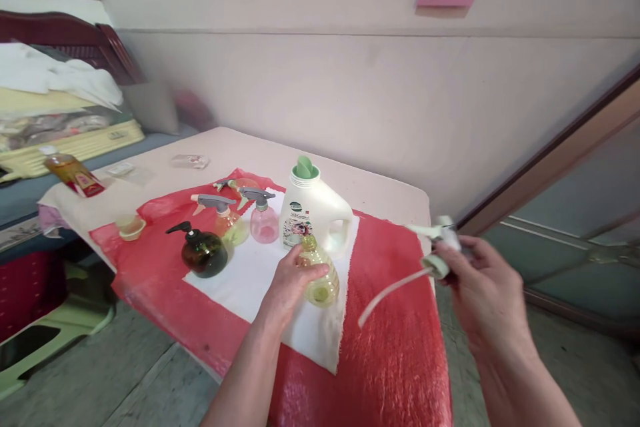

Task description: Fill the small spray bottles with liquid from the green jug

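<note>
On white cloth (pixel 240 280), left grip (pixel 290 280) holds a clear yellow bottle (pixel 323 285); right grip (pixel 480 287) clasps a spray head (pixel 440 243).

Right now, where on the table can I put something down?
The red cloth right of the white cloth is bare, below the tube of the spray head in the right hand. The white cloth's near part, between the brown pump bottle and the left hand on the yellow bottle, is free. It's crowded around the white jug and spray bottles.

Soft, even daylight, no hard shadows; right hand (pixel 480 287) w/ sprayer head (pixel 440 247) motion-blurred; edges stretched, wide-angle.
</note>
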Motion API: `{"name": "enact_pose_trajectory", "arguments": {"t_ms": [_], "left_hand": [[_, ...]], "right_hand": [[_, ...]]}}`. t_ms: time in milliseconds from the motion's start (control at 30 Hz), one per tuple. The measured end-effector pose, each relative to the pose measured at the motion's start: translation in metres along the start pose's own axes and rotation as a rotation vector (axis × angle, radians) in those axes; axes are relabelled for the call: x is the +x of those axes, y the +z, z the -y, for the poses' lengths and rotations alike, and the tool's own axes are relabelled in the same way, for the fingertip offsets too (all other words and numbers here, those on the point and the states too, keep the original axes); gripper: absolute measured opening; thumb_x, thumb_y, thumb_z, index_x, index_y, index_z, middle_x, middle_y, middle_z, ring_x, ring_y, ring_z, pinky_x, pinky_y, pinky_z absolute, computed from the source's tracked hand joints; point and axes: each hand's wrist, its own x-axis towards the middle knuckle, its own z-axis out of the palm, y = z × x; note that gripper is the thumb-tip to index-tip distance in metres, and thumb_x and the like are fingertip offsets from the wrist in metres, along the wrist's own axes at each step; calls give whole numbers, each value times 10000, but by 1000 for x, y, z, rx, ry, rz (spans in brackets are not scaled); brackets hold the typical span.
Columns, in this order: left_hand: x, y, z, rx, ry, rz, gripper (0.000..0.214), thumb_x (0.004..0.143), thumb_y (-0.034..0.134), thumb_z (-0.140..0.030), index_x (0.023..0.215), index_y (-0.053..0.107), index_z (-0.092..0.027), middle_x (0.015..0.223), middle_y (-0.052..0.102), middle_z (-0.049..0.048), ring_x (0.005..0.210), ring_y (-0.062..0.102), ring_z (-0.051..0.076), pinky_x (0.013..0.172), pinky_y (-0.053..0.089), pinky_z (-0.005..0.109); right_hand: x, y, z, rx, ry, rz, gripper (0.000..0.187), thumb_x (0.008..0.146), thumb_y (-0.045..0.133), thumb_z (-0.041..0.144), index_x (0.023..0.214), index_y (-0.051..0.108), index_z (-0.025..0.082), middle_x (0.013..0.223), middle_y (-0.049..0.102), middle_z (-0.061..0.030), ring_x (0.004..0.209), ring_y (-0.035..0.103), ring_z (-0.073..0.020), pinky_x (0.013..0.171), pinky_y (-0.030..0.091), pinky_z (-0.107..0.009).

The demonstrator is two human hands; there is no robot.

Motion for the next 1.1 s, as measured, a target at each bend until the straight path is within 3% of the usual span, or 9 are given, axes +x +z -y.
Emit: {"name": "enact_pose_trajectory", "arguments": {"t_ms": [67,167,333,500,633,767,833,967,1100], "left_hand": [[-1,7,1,92,12,-4,427,651,769,-296,1054,655,-214,964,685,39,931,630,230,815,446,310],[-4,19,5,236,21,5,454,634,769,-284,1069,652,-235,990,670,33,983,607,250,837,439,320],[-9,37,16,462,73,-49,563,618,767,-245,1162,623,-274,1183,630,41,1127,553,270,964,388,355],[-14,50,20,570,94,-33,565,631,732,-218,1182,617,-263,1238,604,61,1173,529,282,982,386,377],[-16,58,21,614,112,-25,581,637,716,-205,1205,605,-257,1256,590,61,1182,514,275,989,385,381],[-20,65,21,727,251,-27,529,646,718,-207,1163,638,-280,1121,618,58,1074,547,274,924,417,396],[-22,68,21,801,354,-21,520,657,716,-210,1166,637,-282,1060,614,54,1036,545,271,897,429,405],[-24,68,26,900,443,-23,557,672,736,-243,1214,605,-253,1032,586,58,1010,523,265,886,438,425],[-24,67,33,966,516,-59,550,690,725,-225,1223,590,-249,1109,557,74,1040,503,265,918,428,437]], "right_hand": [[-2,-3,13,90,-101,-288,482,673,779,481,1047,639,211,740,613,27,551,515,-98,476,399,-226],[-14,-3,24,31,-216,-474,490,680,797,429,1097,653,216,813,651,0,631,576,-124,569,470,-269],[-30,-4,36,99,-423,-498,409,733,775,304,1111,633,245,946,638,-8,840,645,-169,792,527,-327],[-33,-10,39,42,-513,-505,377,745,764,263,1088,607,256,925,613,6,802,633,-154,734,529,-310],[-38,-9,24,-151,-505,-303,385,756,751,356,1094,595,256,926,638,-5,790,624,-155,700,507,-295],[-40,5,10,-211,-350,271,203,823,663,380,972,606,253,769,644,30,684,590,-127,610,462,-238],[-39,12,7,-195,-273,460,132,870,599,362,888,577,233,729,610,37,669,551,-113,593,428,-219],[-35,16,5,-155,-209,511,209,892,565,387,793,492,218,682,521,51,633,459,-97,555,365,-213],[-35,12,6,-300,-207,500,262,878,569,412,743,450,223,610,432,71,572,369,-90,512,315,-218]]}}
